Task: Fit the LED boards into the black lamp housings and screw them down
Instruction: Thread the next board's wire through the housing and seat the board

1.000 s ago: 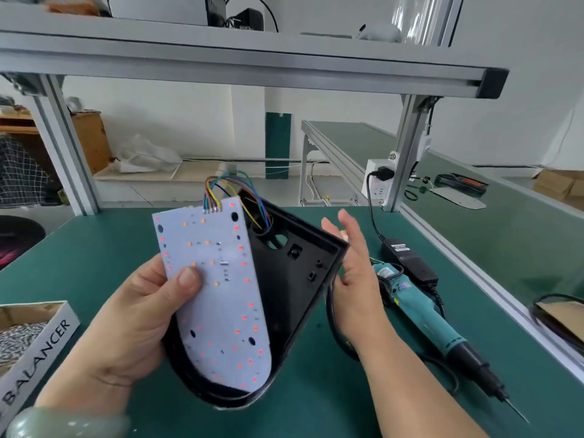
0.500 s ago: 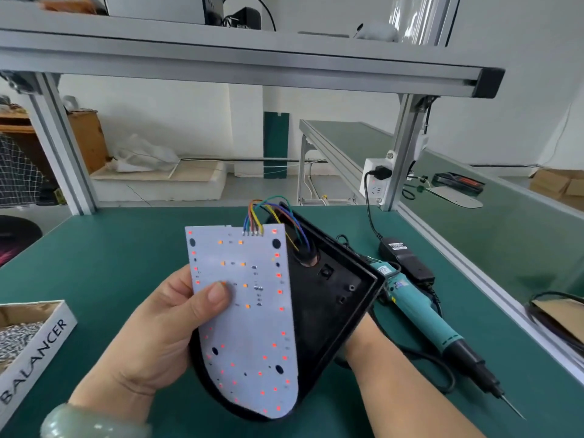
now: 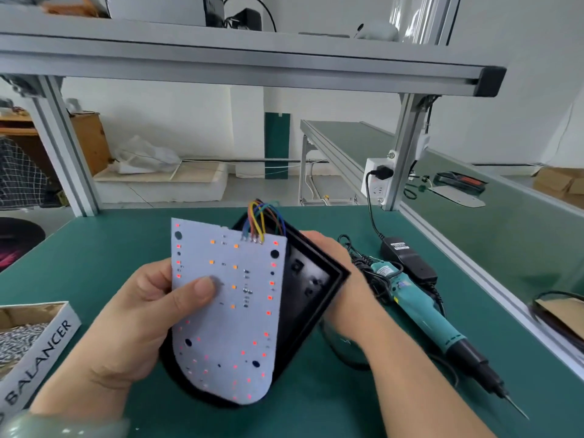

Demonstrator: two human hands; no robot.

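A white LED board (image 3: 226, 314) with red and orange dots is held tilted above a black lamp housing (image 3: 311, 289). My left hand (image 3: 151, 314) grips the board's left edge, thumb pressed on its face. Coloured wires (image 3: 260, 222) run from the board's top edge into the housing. My right hand (image 3: 344, 286) holds the housing from behind and beneath its right side, fingers over the top rim. The board covers most of the housing's interior; only its right part shows.
A teal electric screwdriver (image 3: 433, 320) lies on the green bench to the right, tip pointing toward me, beside a black power adapter (image 3: 407, 257). A white box of screws (image 3: 28, 346) sits at the left edge. Aluminium frame posts (image 3: 404, 150) stand behind.
The board and housing have shifted right and toward the middle. My right hand went from open beside the housing to gripping it from behind, fingers now over the top rim.
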